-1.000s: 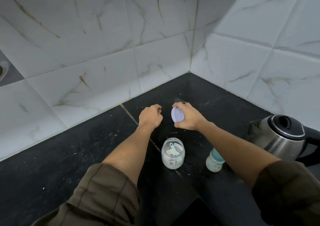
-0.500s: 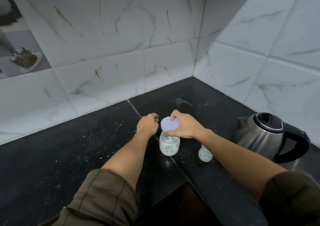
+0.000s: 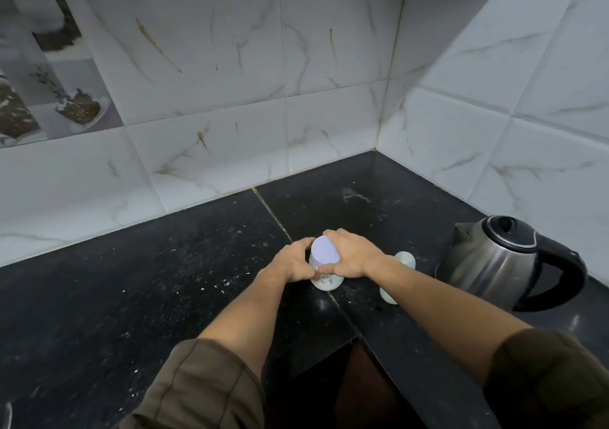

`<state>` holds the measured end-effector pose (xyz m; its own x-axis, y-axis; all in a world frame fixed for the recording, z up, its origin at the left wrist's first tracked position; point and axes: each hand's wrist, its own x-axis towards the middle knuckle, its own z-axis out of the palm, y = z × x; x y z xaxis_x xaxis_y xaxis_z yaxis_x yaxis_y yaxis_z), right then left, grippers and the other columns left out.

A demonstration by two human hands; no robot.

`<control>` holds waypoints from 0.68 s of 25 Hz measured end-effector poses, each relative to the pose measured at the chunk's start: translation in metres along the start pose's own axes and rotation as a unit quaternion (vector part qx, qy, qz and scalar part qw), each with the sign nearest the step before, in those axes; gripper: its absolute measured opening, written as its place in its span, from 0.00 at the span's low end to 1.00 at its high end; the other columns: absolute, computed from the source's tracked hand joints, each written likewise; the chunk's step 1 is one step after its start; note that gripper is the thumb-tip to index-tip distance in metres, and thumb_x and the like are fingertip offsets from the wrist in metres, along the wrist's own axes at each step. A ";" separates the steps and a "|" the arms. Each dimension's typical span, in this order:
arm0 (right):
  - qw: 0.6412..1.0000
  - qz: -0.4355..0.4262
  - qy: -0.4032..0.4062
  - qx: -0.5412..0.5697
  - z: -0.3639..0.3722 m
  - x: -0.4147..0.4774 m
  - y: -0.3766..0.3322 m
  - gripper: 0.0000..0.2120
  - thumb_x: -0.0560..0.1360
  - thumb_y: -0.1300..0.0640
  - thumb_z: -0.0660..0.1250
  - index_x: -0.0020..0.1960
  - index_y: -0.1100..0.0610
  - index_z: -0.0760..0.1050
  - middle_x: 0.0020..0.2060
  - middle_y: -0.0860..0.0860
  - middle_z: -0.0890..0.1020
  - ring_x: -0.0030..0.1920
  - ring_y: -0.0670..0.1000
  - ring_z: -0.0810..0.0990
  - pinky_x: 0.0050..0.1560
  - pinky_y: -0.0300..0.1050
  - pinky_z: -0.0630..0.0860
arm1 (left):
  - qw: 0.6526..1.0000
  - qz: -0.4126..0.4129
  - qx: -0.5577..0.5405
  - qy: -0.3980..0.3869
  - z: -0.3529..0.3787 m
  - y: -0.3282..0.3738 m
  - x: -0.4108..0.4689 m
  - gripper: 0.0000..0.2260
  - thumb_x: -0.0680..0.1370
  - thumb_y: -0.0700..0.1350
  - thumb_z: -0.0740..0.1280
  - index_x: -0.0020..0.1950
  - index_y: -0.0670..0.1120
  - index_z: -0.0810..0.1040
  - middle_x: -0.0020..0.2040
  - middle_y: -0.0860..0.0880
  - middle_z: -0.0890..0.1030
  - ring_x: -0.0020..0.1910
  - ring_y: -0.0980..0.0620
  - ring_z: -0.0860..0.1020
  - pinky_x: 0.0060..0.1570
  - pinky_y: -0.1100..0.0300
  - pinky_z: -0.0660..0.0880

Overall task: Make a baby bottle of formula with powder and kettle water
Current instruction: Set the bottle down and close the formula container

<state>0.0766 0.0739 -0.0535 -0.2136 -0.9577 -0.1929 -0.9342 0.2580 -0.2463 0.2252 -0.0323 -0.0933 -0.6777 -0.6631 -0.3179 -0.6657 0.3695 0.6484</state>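
Head view: powder jar [image 3: 324, 282] seen upright on counter [image 3: 164, 297], long axis vertical, mouth pointed up. Lilac lid [image 3: 325, 254] held on mouth by right hand [image 3: 352, 257], clamped from 3 o'clock. Jar body clasped by left hand [image 3: 293, 264] from 9 o'clock. Baby bottle [image 3: 397, 277] partly hidden behind right forearm; kettle [image 3: 501, 260] farther at 3 o'clock.

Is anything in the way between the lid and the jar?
Nothing visible. The right hand holds the lilac lid right over the powder jar, which the left hand steadies.
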 end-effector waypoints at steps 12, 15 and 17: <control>0.992 0.075 0.033 -0.099 -0.005 -0.003 -0.016 0.38 0.66 0.23 0.66 0.60 0.53 0.68 0.48 0.50 0.80 0.46 0.54 0.78 0.44 0.50 0.75 | 0.998 0.025 -0.007 0.054 0.017 -0.007 -0.001 0.39 0.58 0.60 0.84 0.66 0.56 0.76 0.55 0.56 0.83 0.56 0.51 0.80 0.61 0.48 0.77; 0.988 0.106 0.010 -0.114 -0.018 -0.006 -0.024 0.38 0.68 0.21 0.60 0.58 0.54 0.72 0.45 0.49 0.78 0.45 0.54 0.78 0.43 0.49 0.73 | 0.998 0.027 0.007 0.055 0.015 -0.005 -0.001 0.37 0.58 0.61 0.84 0.64 0.57 0.78 0.53 0.57 0.84 0.55 0.52 0.81 0.60 0.48 0.78; 0.983 0.113 -0.008 -0.142 -0.030 -0.008 -0.024 0.34 0.70 0.23 0.60 0.51 0.54 0.77 0.39 0.48 0.79 0.41 0.53 0.79 0.42 0.48 0.74 | 0.998 0.028 0.004 0.055 0.014 -0.004 -0.002 0.37 0.58 0.60 0.85 0.64 0.57 0.78 0.54 0.57 0.84 0.55 0.52 0.81 0.61 0.49 0.78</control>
<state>0.0924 0.0719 -0.0174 -0.4218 -0.8774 -0.2287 -0.9063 0.4153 0.0784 0.2246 -0.0233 -0.1048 -0.6753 -0.7089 -0.2036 -0.6313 0.4128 0.6565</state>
